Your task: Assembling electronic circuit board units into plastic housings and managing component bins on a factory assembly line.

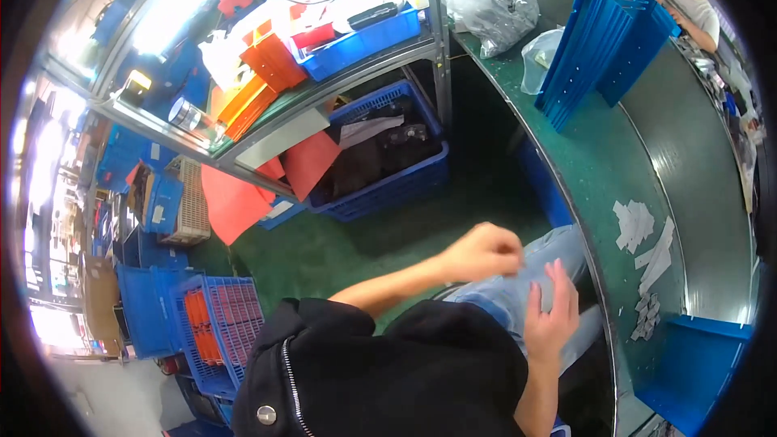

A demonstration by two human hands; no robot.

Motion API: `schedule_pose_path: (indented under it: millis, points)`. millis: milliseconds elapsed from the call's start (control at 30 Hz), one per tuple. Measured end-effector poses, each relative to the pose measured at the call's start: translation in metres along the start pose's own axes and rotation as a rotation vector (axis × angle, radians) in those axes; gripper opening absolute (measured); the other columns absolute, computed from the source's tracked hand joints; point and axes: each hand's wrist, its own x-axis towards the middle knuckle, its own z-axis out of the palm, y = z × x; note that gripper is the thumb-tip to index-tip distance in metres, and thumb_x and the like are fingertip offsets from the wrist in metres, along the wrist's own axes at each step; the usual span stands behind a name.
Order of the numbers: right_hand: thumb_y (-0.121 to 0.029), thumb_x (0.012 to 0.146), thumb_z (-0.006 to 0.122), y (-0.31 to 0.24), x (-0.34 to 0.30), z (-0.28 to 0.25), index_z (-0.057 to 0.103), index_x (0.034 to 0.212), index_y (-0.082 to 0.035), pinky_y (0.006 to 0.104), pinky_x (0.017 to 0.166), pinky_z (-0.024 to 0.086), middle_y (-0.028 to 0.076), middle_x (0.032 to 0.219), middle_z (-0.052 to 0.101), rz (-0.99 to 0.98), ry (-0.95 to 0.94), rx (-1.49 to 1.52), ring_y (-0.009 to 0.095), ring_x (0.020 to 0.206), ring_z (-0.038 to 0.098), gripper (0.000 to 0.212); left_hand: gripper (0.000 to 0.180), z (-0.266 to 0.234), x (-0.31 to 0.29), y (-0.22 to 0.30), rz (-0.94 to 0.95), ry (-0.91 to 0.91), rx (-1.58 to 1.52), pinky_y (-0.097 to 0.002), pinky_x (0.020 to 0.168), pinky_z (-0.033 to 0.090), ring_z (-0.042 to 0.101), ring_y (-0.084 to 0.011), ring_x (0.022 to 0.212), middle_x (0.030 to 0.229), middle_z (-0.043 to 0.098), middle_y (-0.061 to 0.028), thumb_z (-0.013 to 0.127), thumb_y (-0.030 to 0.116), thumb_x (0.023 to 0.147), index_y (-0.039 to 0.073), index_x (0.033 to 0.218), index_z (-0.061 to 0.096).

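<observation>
Right of centre, clear of the bench (599,166), steady your curled left hand (488,251), contents unclear, beside your spread right hand (550,316).

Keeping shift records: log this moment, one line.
left hand: curled; right hand: open; held items: none discernible; white scraps: on green bench

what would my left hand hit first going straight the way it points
The blue jeans come first in line, though depth is unclear: your left hand may clear them and reach the green workbench.
</observation>
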Motion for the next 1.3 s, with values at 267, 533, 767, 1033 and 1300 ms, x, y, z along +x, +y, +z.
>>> schedule_pose_path:
  millis: [267, 533, 767, 1033, 1300]
  points:
    - [-0.006, 0.093, 0.064, 0.043, -0.018, -0.016, 0.062, 0.119, 0.004, 0.0294, 0.08, 0.05, 0.013, 0.099, 0.068, 0.4, 0.161, 0.149, 0.017, 0.089, 0.063, 0.028, 0.017, -0.299, -0.057, -0.063, 0.195, 1.323, 0.311, -0.0277, 0.076, 0.05, 0.062, -0.0121, 0.078, 0.085, 0.071, -0.0056, 0.071, 0.014, 0.084, -0.002, 0.088, 0.073]
    - [-0.01, 0.096, 0.062, 0.085, -0.061, -0.031, 0.063, 0.118, 0.003, 0.027, 0.08, 0.048, 0.007, 0.104, 0.065, 0.656, 0.259, 0.104, 0.014, 0.09, 0.059, 0.025, 0.024, -0.429, -0.084, -0.055, 0.073, 1.57, 0.932, -0.0365, 0.072, 0.053, 0.069, -0.0254, 0.074, 0.076, 0.07, -0.0106, 0.071, 0.032, 0.08, 0.012, 0.091, 0.077]
    - [-0.011, 0.097, 0.061, 0.089, -0.069, -0.031, 0.063, 0.117, 0.003, 0.0277, 0.082, 0.049, 0.008, 0.106, 0.065, 0.691, 0.289, 0.11, 0.015, 0.092, 0.059, 0.025, 0.028, -0.441, -0.084, -0.062, 0.033, 1.524, 0.864, -0.0322, 0.072, 0.053, 0.069, -0.0196, 0.073, 0.077, 0.072, -0.0102, 0.075, 0.031, 0.08, 0.007, 0.094, 0.077]
    - [-0.011, 0.097, 0.061, 0.096, -0.076, -0.029, 0.063, 0.118, 0.004, 0.0268, 0.082, 0.048, 0.007, 0.108, 0.065, 0.738, 0.3, 0.139, 0.014, 0.093, 0.059, 0.026, 0.032, -0.447, -0.084, -0.062, -0.003, 1.502, 0.885, -0.0334, 0.074, 0.052, 0.068, -0.0217, 0.074, 0.077, 0.071, -0.0098, 0.076, 0.035, 0.078, 0.008, 0.094, 0.077]
    - [-0.008, 0.093, 0.064, 0.098, -0.091, -0.026, 0.061, 0.116, 0.005, 0.0263, 0.083, 0.048, 0.008, 0.106, 0.064, 0.812, 0.38, 0.244, 0.014, 0.094, 0.059, 0.026, 0.039, -0.443, -0.095, -0.063, 0.055, 1.528, 1.013, -0.0407, 0.08, 0.052, 0.068, -0.0308, 0.085, 0.086, 0.07, -0.0156, 0.074, 0.038, 0.081, 0.003, 0.097, 0.07]
